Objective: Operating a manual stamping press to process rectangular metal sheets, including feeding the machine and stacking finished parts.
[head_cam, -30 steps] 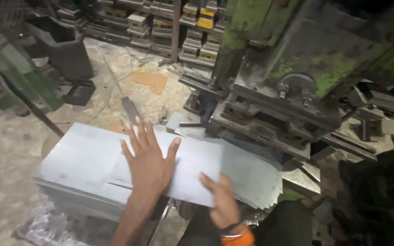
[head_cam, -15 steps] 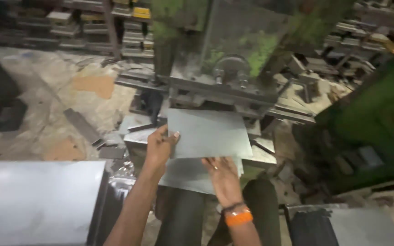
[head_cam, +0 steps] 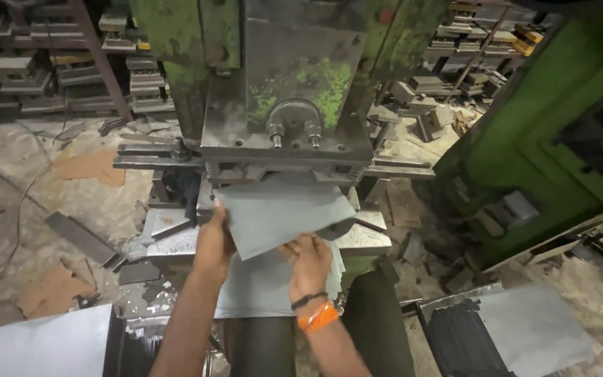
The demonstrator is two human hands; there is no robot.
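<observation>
I hold a thin grey metal sheet point(head_cam: 284, 213) with both hands, its far edge pushed in under the head of a green press machine point(head_cam: 291, 105). My left hand point(head_cam: 212, 241) grips the sheet's left edge. My right hand point(head_cam: 308, 260), with an orange band on the wrist, pinches the near edge. The sheet tilts up slightly toward the right. Another grey sheet point(head_cam: 259, 290) lies flat beneath it, over my lap.
A stack of grey sheets point(head_cam: 33, 345) sits at the lower left, and more sheets point(head_cam: 532, 324) lie at the lower right. A second green machine point(head_cam: 546, 139) stands to the right. Shelves of metal blocks point(head_cam: 43, 63) line the back; scrap litters the floor.
My view swung right from the sheet stack to the press. Both hands carried a sheet off the stack and pushed it forward under the press head.
</observation>
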